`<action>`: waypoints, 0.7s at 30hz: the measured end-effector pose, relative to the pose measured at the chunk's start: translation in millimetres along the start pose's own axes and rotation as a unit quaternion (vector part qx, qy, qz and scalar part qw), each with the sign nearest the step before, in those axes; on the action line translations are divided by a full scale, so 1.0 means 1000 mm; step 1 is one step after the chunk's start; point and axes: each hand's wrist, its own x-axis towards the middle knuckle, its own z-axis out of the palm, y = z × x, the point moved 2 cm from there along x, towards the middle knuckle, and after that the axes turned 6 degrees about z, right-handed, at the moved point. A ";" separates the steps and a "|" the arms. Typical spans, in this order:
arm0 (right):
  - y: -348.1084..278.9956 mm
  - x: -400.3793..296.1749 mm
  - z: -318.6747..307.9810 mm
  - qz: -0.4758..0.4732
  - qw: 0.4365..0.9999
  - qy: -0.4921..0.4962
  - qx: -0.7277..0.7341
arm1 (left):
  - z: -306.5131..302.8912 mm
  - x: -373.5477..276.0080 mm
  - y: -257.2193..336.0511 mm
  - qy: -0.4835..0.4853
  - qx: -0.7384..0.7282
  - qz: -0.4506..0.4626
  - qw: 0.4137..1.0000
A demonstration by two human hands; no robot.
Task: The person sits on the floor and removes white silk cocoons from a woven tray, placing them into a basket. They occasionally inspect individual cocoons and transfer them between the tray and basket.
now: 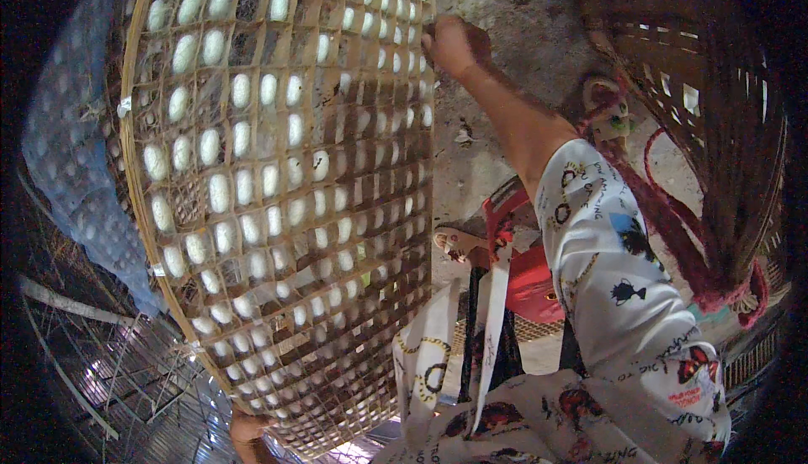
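A large lattice mounting frame [328,205] stands in front of me, many of its square cells filled with white silk cocoons [218,192]. Some cells hold only thin floss or look bare, and a few cocoons have dark stains. My right hand [451,46], at the end of a printed white sleeve, is closed at the frame's right edge in the upper part of the view; its fingertips are partly hidden. Low on the left, my left hand [249,429] grips the frame's lower corner by the pale wooden rim [136,142].
Bluish sheeting [82,148] hangs at the left, with cocoon-like shapes showing through. A red plastic seat [533,281] and a sandalled foot [461,243] are below my right arm. Dark woven basketwork [707,98] with red rope [719,296] stands at the right.
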 end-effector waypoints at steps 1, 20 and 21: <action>0.000 0.002 0.005 -0.031 0.999 0.030 0.008 | 0.003 0.000 0.002 -0.017 0.007 0.013 1.000; 0.003 -0.024 -0.018 0.005 0.986 0.125 0.114 | -0.073 -0.038 -0.060 0.042 0.326 0.051 0.943; 0.006 -0.026 -0.018 0.015 0.983 0.140 0.117 | -0.080 -0.039 -0.066 -0.006 0.398 0.070 0.915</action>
